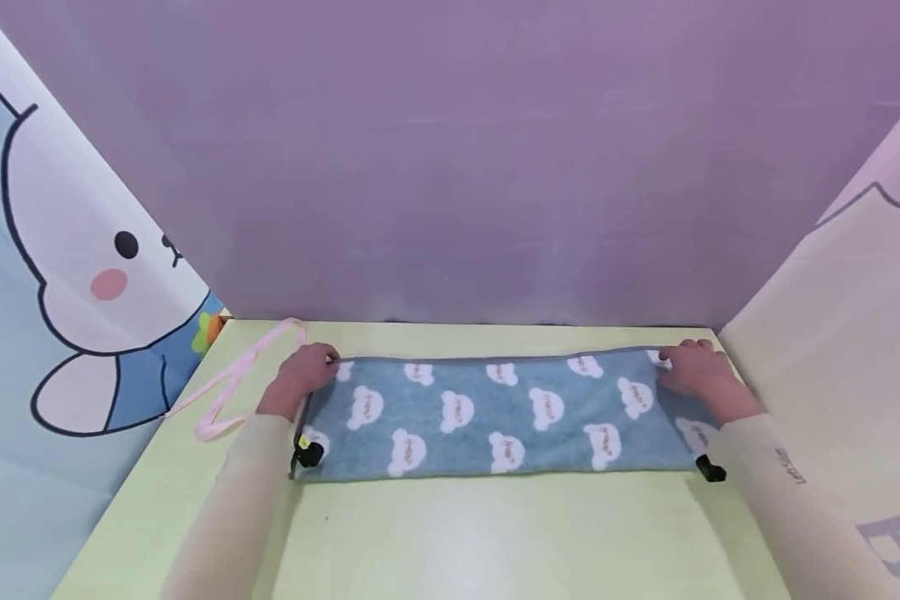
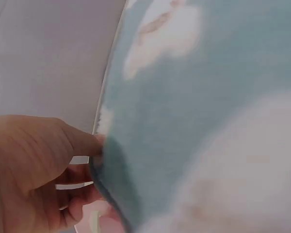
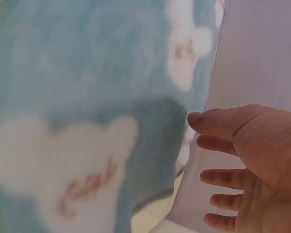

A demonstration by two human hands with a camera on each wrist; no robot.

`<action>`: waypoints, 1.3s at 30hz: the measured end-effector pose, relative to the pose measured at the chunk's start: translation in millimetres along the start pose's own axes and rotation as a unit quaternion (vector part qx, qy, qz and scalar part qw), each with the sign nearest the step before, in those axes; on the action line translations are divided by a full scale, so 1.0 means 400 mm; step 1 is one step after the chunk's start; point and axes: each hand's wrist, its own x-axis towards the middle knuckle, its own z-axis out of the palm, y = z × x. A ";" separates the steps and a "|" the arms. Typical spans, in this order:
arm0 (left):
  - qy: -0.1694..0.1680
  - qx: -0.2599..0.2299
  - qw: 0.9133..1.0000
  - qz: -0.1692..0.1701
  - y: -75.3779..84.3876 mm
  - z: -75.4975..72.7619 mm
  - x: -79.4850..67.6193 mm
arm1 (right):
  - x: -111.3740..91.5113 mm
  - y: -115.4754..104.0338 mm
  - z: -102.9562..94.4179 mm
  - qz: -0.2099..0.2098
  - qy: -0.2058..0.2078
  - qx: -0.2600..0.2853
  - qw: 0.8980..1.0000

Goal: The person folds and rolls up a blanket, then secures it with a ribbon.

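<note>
"What could go wrong from here?"

"We judge the right end the weaker: if our right grip (image 1: 699, 373) only brushes the cloth there, that corner may slip and the towel (image 1: 495, 408) go crooked. A pink ribbon (image 1: 246, 364) lies beside our left grip (image 1: 300, 377); lowered that way, the towel could trap it."

"Where is the towel, exactly?"

"Between our two grips, a long blue strip with white bear heads, stretched sideways over the pale table (image 1: 465, 533). Both grips are at its far edge, the left at the corner, the right near the other end."

"And how do we hold it?"

"Our left thumb and fingers pinch the corner. On the right, the thumb tip meets the edge and the other fingers reach out straight, apart; whether cloth is pinched there, we cannot tell."
</note>
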 end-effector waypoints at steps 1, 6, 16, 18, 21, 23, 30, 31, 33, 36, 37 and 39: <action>-0.009 -0.009 1.000 0.001 -0.004 -0.003 0.006 | -0.007 0.004 -0.001 0.001 0.001 -0.001 1.000; -0.041 -0.048 0.998 0.001 -0.021 -0.022 0.027 | -0.026 0.024 0.006 -0.002 -0.005 -0.003 1.000; -0.132 -0.087 0.987 -0.013 -0.026 -0.063 0.055 | -0.027 0.021 0.014 -0.013 0.024 -0.008 1.000; -0.146 -0.090 0.985 -0.017 -0.025 -0.068 0.061 | -0.020 0.015 0.011 -0.014 0.030 -0.010 0.999; -0.158 -0.086 0.984 -0.017 -0.026 -0.071 0.067 | -0.012 0.006 0.009 -0.011 0.024 -0.007 1.000; -0.162 -0.083 0.983 -0.018 -0.025 -0.070 0.067 | -0.009 0.002 0.012 -0.008 0.014 -0.008 1.000; -0.177 -0.089 0.980 -0.031 -0.010 -0.098 0.041 | -0.026 -0.001 0.015 -0.006 0.005 -0.001 1.000; -0.178 -0.086 0.980 -0.027 -0.006 -0.105 0.034 | -0.029 -0.001 0.015 -0.008 0.005 -0.001 1.000; -0.179 -0.088 0.980 -0.013 0.002 -0.114 0.018 | -0.033 -0.004 0.015 -0.008 0.007 -0.003 1.000; -0.157 -0.069 0.984 0.052 0.004 -0.110 -0.008 | -0.043 -0.012 0.015 -0.008 0.006 -0.004 1.000; -0.147 -0.062 0.984 0.077 0.005 -0.105 -0.015 | -0.047 -0.015 0.016 -0.008 0.005 -0.005 1.000; -0.125 -0.049 0.985 0.108 0.001 -0.096 -0.033 | -0.058 -0.023 0.016 -0.013 0.002 -0.005 1.000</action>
